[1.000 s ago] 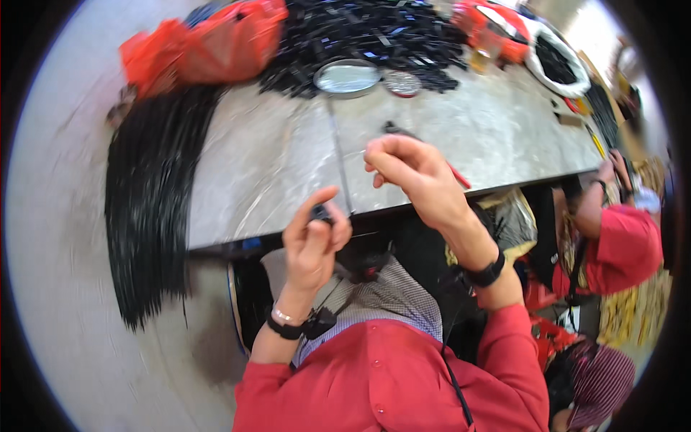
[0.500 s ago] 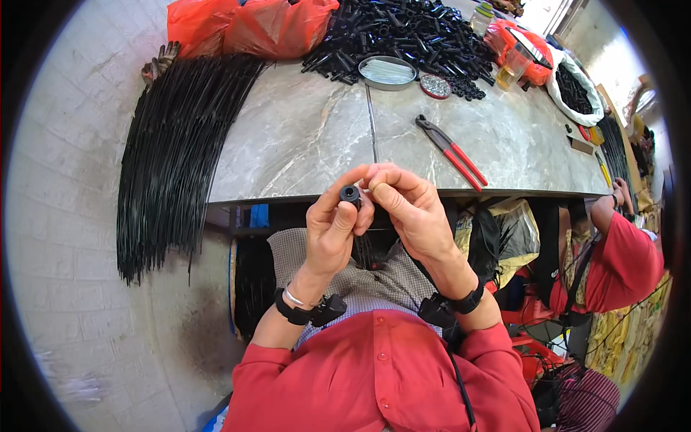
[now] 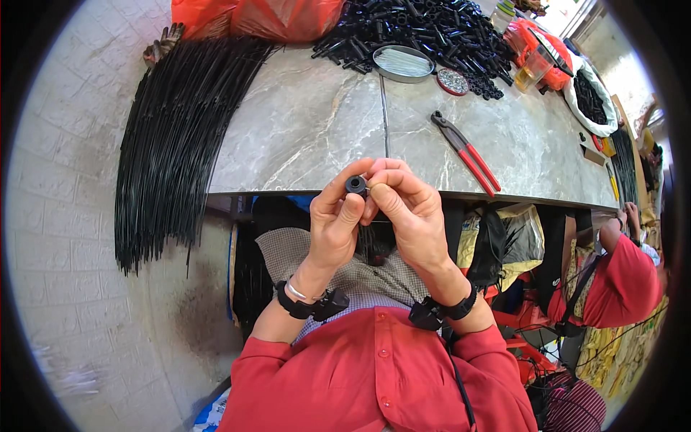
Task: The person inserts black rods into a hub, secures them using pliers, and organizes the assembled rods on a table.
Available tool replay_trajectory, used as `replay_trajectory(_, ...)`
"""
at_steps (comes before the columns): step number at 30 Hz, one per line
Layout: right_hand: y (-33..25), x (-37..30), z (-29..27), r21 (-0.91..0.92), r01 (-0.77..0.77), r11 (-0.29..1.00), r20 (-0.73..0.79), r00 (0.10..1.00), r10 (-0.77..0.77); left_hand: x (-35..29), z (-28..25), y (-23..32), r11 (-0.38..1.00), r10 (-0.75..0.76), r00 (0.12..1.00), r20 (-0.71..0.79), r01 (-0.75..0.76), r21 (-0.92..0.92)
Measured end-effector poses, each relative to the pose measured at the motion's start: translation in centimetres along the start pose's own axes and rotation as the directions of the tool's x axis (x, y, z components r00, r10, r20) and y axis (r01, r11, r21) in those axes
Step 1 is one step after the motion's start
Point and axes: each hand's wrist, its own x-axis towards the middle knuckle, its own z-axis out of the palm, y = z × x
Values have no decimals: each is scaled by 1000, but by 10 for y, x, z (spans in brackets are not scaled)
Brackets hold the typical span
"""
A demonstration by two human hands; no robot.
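Between the thumb and fingers of my left hand [image 3: 334,219] is a black round fitting [image 3: 355,185] with a hole in its end, turned upward. My right hand [image 3: 410,216] meets it from the right, thumb and index finger pinched together at the fitting's side. Whatever sits in that pinch is too small to make out. Both hands are in front of the table's near edge, above my lap. Thin dark strands hang below the fitting, partly hidden by my fingers.
On the grey marbled table [image 3: 309,122] lie red-handled pincers [image 3: 466,153], a bundle of black strands [image 3: 180,144], a heap of black tubes [image 3: 425,36], a tin of pale rods [image 3: 403,63] and a dish of small metal bits [image 3: 453,81]. A co-worker [image 3: 622,281] sits at right.
The view has shifted slightly, so the table items appear farther right and higher. Both hands stay together at the black fitting, which has tilted a little.
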Motion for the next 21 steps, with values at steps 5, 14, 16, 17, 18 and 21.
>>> replay_trajectory(5,-3,1,-3,32,-29,999,-12,1000,29,2,2,-3,1000,-5,1000,2,5,3)
replay_trajectory(14,-7,-2,-6,55,-33,998,-26,999,34,2,8,-5,1000,-14,1000,-7,14,18)
replay_trajectory(16,-8,-3,-6,58,-24,998,-30,999,26,1,10,-5,1000,-13,1000,-3,13,18)
replay_trajectory(17,-9,-4,-6,36,-12,999,-29,1000,13,1,11,-5,1000,-10,1000,-3,10,14)
replay_trajectory(18,-9,-5,-6,15,1,1000,-28,1000,0,1,12,-4,1000,-7,1000,-3,7,11)
replay_trajectory(21,-12,-7,-3,-51,60,997,-41,997,-62,0,15,-4,1000,-12,1000,-17,11,-3)
